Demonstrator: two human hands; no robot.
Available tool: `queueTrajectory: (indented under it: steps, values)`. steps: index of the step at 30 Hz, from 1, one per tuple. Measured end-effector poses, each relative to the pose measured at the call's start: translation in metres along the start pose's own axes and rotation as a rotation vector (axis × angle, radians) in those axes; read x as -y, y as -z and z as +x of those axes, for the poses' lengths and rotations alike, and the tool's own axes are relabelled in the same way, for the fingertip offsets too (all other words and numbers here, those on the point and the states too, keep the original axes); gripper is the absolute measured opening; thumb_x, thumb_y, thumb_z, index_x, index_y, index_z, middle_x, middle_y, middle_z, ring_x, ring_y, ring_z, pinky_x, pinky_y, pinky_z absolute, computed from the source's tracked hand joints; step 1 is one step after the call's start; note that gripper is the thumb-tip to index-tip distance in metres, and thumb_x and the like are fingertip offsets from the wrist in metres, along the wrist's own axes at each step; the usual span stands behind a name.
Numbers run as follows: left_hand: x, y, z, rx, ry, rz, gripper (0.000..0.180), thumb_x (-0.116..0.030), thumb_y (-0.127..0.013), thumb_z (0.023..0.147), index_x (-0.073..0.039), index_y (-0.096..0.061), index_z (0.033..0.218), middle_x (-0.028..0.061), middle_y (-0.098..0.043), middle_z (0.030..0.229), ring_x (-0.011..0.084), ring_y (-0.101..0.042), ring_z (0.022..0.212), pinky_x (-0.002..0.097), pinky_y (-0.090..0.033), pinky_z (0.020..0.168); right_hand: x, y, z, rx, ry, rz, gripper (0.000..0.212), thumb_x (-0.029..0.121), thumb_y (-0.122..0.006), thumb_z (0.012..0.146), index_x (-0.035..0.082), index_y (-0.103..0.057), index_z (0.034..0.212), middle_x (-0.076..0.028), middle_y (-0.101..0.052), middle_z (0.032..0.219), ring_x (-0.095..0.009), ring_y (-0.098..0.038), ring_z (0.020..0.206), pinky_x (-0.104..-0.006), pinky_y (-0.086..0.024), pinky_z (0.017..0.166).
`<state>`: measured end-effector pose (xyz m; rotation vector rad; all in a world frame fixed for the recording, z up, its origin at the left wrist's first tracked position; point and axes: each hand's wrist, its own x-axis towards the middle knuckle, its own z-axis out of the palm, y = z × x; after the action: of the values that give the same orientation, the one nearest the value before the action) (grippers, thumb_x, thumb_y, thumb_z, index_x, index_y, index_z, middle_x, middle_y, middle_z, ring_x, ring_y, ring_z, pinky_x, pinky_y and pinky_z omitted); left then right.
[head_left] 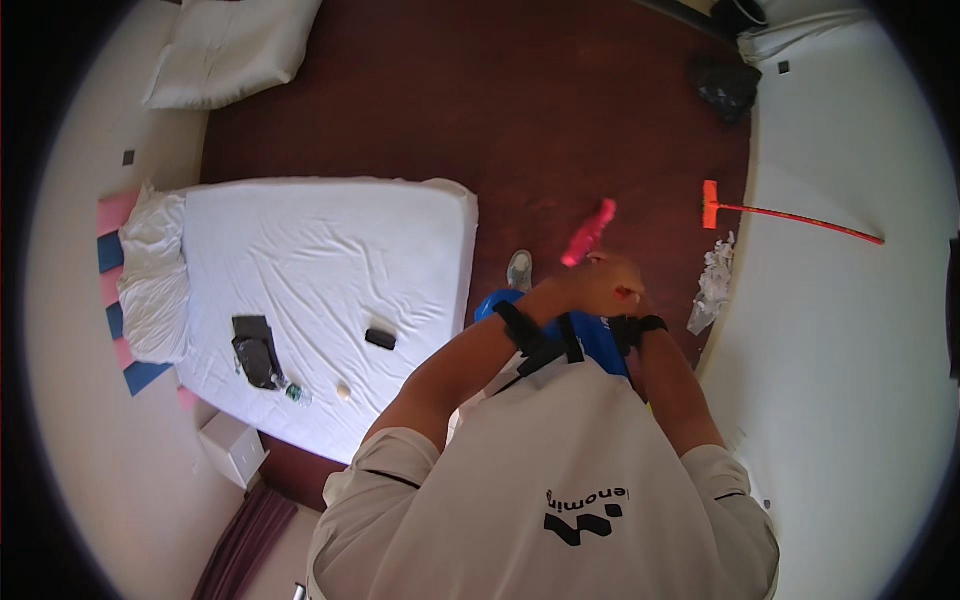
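Both of my forearms reach forward, and the hands meet close together in front of my body. My left hand is closed, with a small red end of what looks like a stick handle showing at it. Just beyond the hands, over the dark red floor, is a long, blurred, pink-red head, like that of a broom or mop. The link between head and handle is hidden. My right hand sits under and beside the left one, its fingers mostly covered. Below them, a blue object is partly hidden by my arms.
At left stands a bed with a white sheet, holding dark clothing, a black case and a clear bottle. An orange-red push broom leans against the right wall, near crumpled white plastic and a black bag.
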<state>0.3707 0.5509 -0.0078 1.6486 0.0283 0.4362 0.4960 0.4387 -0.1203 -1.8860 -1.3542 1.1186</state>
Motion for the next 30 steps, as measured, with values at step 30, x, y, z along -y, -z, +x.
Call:
queueTrajectory:
  steps: [30]
  values:
    - [0.102,0.148,0.157,-0.205,0.289,-0.359,0.023,-0.009,-0.052,0.08,-0.002,-0.044,0.059,0.0008,-0.041,0.054,0.0134,-0.041,0.054,0.0297,-0.037,0.055,-0.023,0.093,0.203,-0.275,-0.122,-0.447,0.019,0.021,-0.057,0.08,0.005,-0.065,0.087,-0.015,-0.065,0.077,-0.033,-0.064,0.075,-0.0407,-0.048,0.065]
